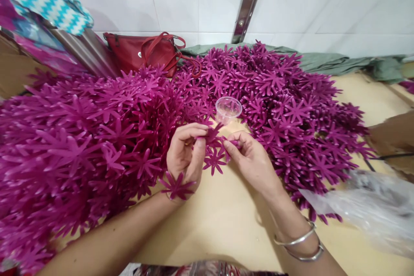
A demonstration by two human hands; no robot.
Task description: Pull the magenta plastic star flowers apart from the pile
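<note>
Over the table, my left hand [186, 151] pinches a magenta flower-shaped piece [211, 136] with several narrow petals between thumb and fingers. My right hand [247, 153] closes its thumb and forefinger on the right side of the magenta petals, close to the left fingertips. Just below the fingers, another magenta flower piece [214, 161] shows against the table; whether it is attached to the held one I cannot tell. A further flower piece [177, 186] rests on my left wrist. Beyond the hands stands a small clear plastic cup [228, 108]; what it holds is too small to make out.
Large heaps of magenta flower pieces lie left [74, 151] and right [291, 112] on the tan table [223, 224]. Behind are a red handbag [129, 51], green cloth [330, 64] and a white wall. A clear plastic bag [371, 211] lies at the right.
</note>
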